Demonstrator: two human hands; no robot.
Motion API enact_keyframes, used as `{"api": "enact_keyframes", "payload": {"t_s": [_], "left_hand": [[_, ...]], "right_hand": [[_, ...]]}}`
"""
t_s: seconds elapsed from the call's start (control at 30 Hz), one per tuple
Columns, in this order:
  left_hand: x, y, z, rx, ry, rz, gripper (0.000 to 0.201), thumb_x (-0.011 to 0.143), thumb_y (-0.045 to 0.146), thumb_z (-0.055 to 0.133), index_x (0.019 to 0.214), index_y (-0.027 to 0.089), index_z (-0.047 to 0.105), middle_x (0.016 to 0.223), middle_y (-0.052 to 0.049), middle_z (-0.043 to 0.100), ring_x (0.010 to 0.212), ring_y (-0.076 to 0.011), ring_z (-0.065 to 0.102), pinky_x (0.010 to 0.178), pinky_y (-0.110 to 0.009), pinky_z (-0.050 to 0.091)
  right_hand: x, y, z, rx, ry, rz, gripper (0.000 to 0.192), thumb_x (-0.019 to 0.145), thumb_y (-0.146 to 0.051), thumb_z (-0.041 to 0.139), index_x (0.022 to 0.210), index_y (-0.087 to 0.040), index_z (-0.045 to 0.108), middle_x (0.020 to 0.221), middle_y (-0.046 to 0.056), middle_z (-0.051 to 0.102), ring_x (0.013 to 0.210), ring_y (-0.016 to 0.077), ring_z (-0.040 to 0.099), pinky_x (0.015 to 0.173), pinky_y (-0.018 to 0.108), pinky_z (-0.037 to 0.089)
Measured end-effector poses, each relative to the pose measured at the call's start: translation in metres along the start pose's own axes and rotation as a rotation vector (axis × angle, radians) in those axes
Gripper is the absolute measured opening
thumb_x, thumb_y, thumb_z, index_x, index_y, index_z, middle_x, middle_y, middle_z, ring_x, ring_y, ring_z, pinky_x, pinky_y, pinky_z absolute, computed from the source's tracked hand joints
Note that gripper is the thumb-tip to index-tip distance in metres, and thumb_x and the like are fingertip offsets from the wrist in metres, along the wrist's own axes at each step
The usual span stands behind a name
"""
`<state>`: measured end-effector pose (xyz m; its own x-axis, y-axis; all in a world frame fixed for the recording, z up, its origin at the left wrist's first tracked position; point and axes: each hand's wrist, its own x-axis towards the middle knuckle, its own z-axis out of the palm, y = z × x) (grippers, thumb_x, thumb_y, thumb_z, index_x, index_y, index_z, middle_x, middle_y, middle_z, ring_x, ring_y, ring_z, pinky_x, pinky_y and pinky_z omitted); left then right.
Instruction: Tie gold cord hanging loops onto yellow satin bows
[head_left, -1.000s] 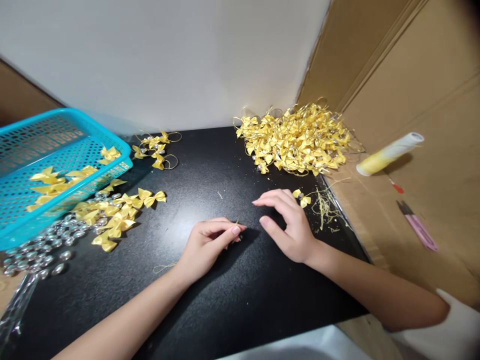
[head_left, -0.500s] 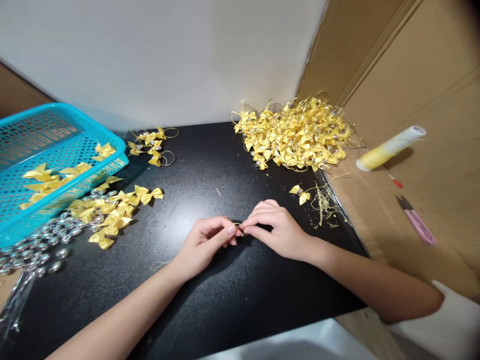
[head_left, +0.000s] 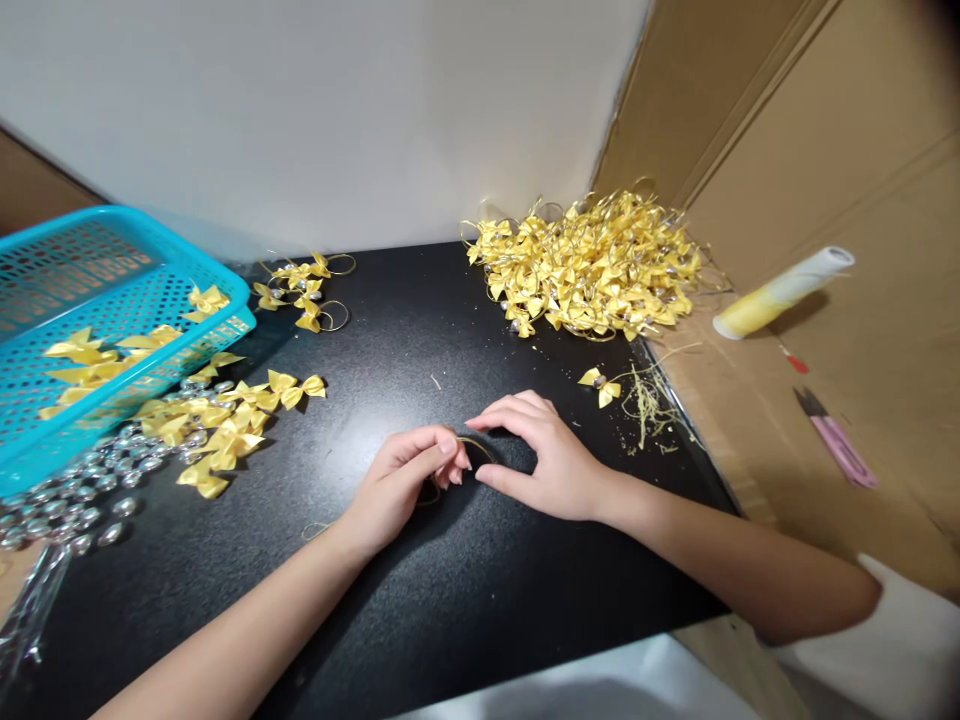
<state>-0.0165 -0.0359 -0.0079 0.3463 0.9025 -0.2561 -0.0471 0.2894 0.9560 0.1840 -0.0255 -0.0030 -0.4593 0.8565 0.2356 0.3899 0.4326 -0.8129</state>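
Between thumb and fingers, my left hand (head_left: 412,478) pinches a thin gold cord (head_left: 477,444) over the black table (head_left: 420,620). One end of the cord curves out to the right, and another bit shows under the palm. My right hand (head_left: 540,455) is open just to the right, thumb and fingers apart around the cord's free end; whether it touches the cord I cannot tell. Beyond the right hand lies a single yellow bow (head_left: 600,384) with a small silvery bead and a cord tail. Scraps of gold cord (head_left: 649,405) are beside it.
At the back right is a heap of yellow bows (head_left: 585,270) with cord loops. Left, a turquoise basket (head_left: 244,290) holds bows; more bows (head_left: 229,430) and silver beads (head_left: 90,490) lie before it. Pink-handled scissors (head_left: 844,450) and a yellow-white roll (head_left: 784,292) are far right.
My right hand has let go of the cord, its thumb and fingers parting. The cord's end now springs out in a curve from my left hand, which has shifted slightly left.
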Motion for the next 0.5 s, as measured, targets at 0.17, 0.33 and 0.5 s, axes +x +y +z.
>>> {"api": "enact_keyframes", "payload": {"t_s": [0.17,0.33,0.5], "left_hand": [[0.000,0.000,0.000,-0.005,0.017,-0.006,0.034,0.083,0.044,0.063,0.064,0.016,0.065,0.058,0.000,0.057,0.057,-0.0118,0.045,0.059,-0.025,0.032],[0.001,-0.001,-0.001,-0.026,0.036,-0.005,0.034,0.082,0.045,0.065,0.064,0.016,0.064,0.058,0.001,0.056,0.056,-0.0117,0.045,0.059,-0.025,0.033],[-0.001,0.000,-0.002,0.012,0.022,0.026,0.041,0.083,0.052,0.059,0.066,0.016,0.064,0.051,0.002,0.051,0.050,-0.0115,0.040,0.054,-0.026,0.031]], "right_hand": [[0.000,0.001,0.003,0.070,0.028,-0.024,0.015,0.090,-0.022,0.060,0.077,-0.021,0.067,0.075,0.000,0.069,0.079,0.0159,0.058,0.082,0.035,0.042],[-0.001,0.002,-0.003,0.130,0.106,-0.047,0.013,0.087,-0.021,0.062,0.075,-0.020,0.069,0.073,0.001,0.071,0.075,0.0162,0.059,0.078,0.035,0.044],[0.000,0.001,-0.007,0.062,0.178,-0.095,0.013,0.084,-0.019,0.062,0.072,-0.021,0.066,0.070,0.001,0.070,0.072,0.0162,0.060,0.077,0.036,0.043]]}}
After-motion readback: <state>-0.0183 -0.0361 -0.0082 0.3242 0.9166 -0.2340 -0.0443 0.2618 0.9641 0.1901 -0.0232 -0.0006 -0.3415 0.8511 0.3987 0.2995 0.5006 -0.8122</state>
